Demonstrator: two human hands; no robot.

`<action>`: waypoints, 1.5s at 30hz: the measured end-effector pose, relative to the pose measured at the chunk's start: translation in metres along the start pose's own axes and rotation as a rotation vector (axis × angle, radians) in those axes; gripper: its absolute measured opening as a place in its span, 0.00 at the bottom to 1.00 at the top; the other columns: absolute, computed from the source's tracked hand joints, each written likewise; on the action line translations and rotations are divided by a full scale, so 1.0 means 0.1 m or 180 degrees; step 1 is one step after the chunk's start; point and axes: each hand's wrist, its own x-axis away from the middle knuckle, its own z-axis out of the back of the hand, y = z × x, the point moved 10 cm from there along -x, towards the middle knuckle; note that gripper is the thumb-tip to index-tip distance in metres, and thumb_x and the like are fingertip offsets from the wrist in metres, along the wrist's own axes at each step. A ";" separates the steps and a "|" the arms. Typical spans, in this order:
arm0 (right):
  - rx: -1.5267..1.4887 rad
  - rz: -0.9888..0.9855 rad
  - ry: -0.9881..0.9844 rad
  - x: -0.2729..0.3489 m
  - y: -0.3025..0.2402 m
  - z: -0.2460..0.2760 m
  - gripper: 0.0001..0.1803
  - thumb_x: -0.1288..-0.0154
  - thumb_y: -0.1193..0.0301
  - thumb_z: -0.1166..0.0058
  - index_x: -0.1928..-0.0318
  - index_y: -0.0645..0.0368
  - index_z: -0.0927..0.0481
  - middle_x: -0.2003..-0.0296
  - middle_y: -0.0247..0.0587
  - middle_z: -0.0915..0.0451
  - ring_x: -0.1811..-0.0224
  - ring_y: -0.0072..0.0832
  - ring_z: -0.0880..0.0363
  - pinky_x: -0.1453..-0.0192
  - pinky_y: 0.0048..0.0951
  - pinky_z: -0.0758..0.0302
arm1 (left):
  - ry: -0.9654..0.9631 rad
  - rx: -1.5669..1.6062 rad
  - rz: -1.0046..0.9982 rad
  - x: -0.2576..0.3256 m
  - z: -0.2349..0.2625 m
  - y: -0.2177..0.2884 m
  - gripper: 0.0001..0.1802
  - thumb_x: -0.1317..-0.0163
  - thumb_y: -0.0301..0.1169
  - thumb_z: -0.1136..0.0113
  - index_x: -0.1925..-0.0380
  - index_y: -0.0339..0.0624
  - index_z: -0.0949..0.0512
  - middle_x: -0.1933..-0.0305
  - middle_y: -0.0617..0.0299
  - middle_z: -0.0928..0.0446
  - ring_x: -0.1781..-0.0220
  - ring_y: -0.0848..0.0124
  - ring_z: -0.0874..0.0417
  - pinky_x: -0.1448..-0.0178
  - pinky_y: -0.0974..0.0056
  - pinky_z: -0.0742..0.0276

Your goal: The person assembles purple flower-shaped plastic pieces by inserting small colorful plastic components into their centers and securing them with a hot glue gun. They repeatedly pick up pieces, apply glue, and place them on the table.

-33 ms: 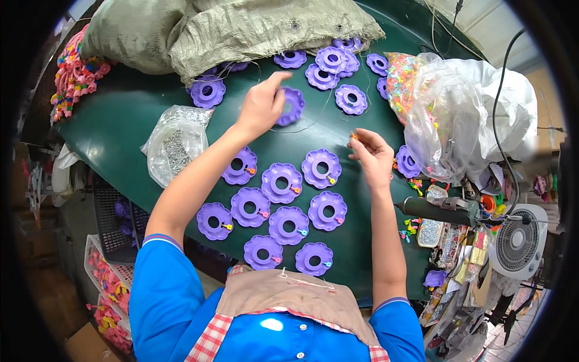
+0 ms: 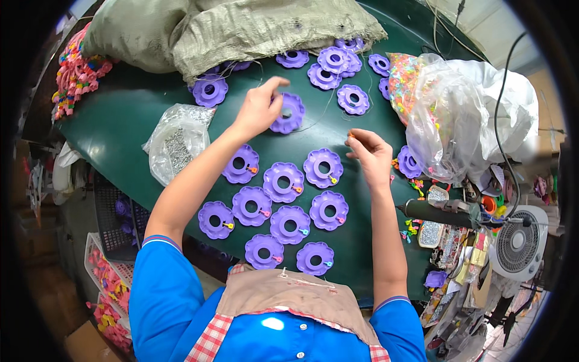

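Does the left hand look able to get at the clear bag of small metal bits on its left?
Probably yes: the left hand rests on a purple flower disc, and only bare green table separates it from the clear bag.

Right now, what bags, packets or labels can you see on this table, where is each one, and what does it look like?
Grey-green woven sack: far edge, slumped, wide.
Small clear plastic bag: left of the left hand, crumpled, holding small grey metal bits.
Large clear plastic bag: right side, bulging, multicoloured small pieces at its top.
No screens or readable labels stand out.
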 end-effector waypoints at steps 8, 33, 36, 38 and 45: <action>0.0579 0.0121 -0.0766 -0.12 -0.05 -0.88 0.09 0.32 0.77 0.32 0.53 0.65 0.09 0.57 0.40 0.09 0.57 0.23 0.11 0.53 0.26 0.14 | -0.0801 -0.0829 -0.0309 0.57 0.13 0.01 0.23 0.41 0.37 0.27 0.46 0.44 0.15 0.49 0.52 0.19 0.43 0.50 0.18 0.39 0.49 0.20; 0.2418 0.2501 -0.1198 0.23 -0.34 -1.63 0.09 0.40 0.77 0.32 0.58 0.57 0.10 0.58 0.34 0.11 0.56 0.35 0.14 0.47 0.39 0.23 | -0.0688 -0.0706 -0.0138 0.72 0.06 -0.06 0.26 0.49 0.40 0.18 0.51 0.41 0.12 0.57 0.53 0.21 0.53 0.50 0.15 0.49 0.50 0.18; 0.2817 0.2598 -0.1119 0.35 -0.35 -1.60 0.13 0.40 0.78 0.34 0.53 0.57 0.10 0.52 0.36 0.12 0.48 0.38 0.15 0.39 0.43 0.24 | -0.0660 -0.0818 -0.0076 0.74 0.06 -0.02 0.25 0.48 0.41 0.18 0.52 0.40 0.12 0.57 0.53 0.21 0.53 0.51 0.15 0.49 0.50 0.17; 0.3193 0.2654 -0.1014 0.43 -0.41 -1.60 0.16 0.40 0.78 0.34 0.50 0.57 0.11 0.48 0.39 0.13 0.43 0.41 0.17 0.34 0.47 0.25 | -0.0485 -0.0901 -0.0225 0.75 0.10 0.06 0.25 0.48 0.41 0.19 0.53 0.40 0.12 0.57 0.53 0.21 0.54 0.51 0.15 0.49 0.50 0.17; 0.2393 0.2875 0.0660 1.58 -1.33 -0.41 0.18 0.44 0.81 0.35 0.51 0.59 0.13 0.48 0.47 0.19 0.42 0.46 0.20 0.32 0.49 0.25 | -0.0207 -0.1239 0.1108 1.39 1.23 -0.26 0.18 0.45 0.41 0.21 0.61 0.40 0.13 0.58 0.50 0.16 0.55 0.50 0.14 0.49 0.49 0.18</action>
